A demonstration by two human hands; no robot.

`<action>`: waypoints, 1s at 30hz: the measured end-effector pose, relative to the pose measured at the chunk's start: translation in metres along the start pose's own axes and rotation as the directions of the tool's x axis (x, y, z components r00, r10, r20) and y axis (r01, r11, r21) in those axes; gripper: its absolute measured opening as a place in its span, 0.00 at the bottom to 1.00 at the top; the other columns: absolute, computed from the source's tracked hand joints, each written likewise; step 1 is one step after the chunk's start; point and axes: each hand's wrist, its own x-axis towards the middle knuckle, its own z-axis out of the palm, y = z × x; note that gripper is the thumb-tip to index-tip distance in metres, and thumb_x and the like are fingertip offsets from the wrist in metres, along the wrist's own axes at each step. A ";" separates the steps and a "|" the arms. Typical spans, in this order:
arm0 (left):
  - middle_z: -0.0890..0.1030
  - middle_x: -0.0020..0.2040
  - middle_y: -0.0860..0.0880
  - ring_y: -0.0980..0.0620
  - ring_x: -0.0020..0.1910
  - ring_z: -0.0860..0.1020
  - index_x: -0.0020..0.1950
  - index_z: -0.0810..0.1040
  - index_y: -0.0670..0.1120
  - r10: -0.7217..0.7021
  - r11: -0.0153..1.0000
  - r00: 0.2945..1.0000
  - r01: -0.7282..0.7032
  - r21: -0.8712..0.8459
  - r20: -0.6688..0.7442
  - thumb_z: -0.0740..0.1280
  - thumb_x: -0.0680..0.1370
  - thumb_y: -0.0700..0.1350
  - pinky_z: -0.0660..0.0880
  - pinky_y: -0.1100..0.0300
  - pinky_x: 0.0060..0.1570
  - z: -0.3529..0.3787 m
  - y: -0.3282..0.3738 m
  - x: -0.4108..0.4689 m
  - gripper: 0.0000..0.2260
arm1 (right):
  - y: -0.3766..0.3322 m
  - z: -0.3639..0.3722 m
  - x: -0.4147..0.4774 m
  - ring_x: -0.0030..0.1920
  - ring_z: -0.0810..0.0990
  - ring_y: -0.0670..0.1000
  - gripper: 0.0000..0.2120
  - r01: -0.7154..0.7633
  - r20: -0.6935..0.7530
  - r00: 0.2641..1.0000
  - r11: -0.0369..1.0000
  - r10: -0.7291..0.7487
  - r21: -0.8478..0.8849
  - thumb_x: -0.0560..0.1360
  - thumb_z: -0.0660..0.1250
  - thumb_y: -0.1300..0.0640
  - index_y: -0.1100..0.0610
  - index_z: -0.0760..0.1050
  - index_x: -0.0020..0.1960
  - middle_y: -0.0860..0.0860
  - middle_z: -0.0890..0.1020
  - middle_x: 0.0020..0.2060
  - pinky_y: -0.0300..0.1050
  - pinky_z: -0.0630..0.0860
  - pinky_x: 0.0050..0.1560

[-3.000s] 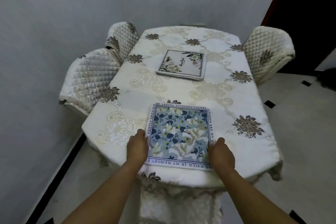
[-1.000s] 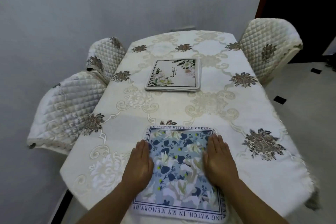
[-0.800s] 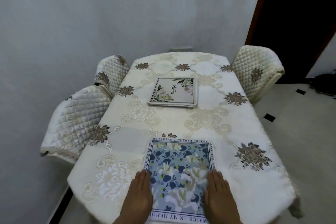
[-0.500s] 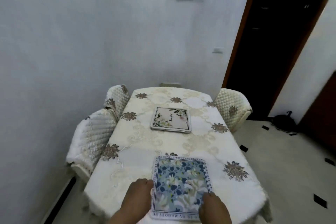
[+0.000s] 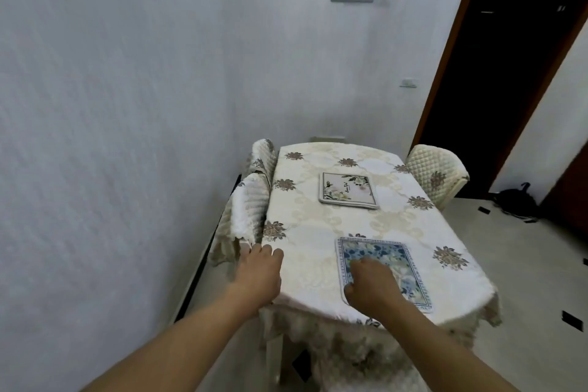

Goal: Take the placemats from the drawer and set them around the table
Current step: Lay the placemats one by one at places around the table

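Observation:
A blue floral placemat lies flat near the front edge of the table, which is covered with a cream patterned cloth. A white floral placemat lies further back at the table's middle. My right hand is over the near left part of the blue placemat, fingers loosely bent, holding nothing. My left hand hovers at the table's left edge with relaxed fingers, off the mat.
Two quilted chairs stand between the table's left side and the white wall. A third chair is at the far right. A dark doorway and a black bag on the floor lie beyond.
Both hands have lifted off the blue placemat's sides; the left hand moved out to the table's left edge. The view has pulled back and swung left.

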 end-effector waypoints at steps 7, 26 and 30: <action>0.75 0.60 0.45 0.43 0.60 0.72 0.60 0.69 0.47 -0.023 1.000 0.999 0.023 0.012 0.044 0.59 0.76 0.44 0.66 0.48 0.57 0.014 -0.054 0.012 0.13 | -0.050 0.027 0.039 0.52 0.74 0.58 0.08 0.016 0.025 1.000 0.999 -0.016 -0.028 0.73 0.58 0.52 0.55 0.68 0.49 0.55 0.75 0.51 0.52 0.69 0.52; 0.75 0.58 0.43 0.41 0.57 0.73 0.59 0.71 0.45 0.148 0.989 0.985 -0.150 0.011 0.088 0.60 0.78 0.46 0.67 0.47 0.57 0.042 -0.164 0.308 0.12 | -0.055 0.065 0.328 0.53 0.74 0.57 0.09 -0.155 0.112 0.983 0.982 0.144 0.105 0.74 0.60 0.49 0.53 0.62 0.46 0.55 0.75 0.52 0.49 0.67 0.47; 0.76 0.58 0.43 0.40 0.57 0.73 0.59 0.71 0.45 0.229 0.973 0.965 -0.231 0.001 0.126 0.59 0.78 0.48 0.66 0.46 0.57 0.066 -0.182 0.369 0.12 | -0.054 0.070 0.374 0.53 0.74 0.58 0.09 -0.238 0.094 0.969 0.968 0.230 0.083 0.74 0.60 0.50 0.53 0.62 0.45 0.55 0.75 0.51 0.48 0.68 0.47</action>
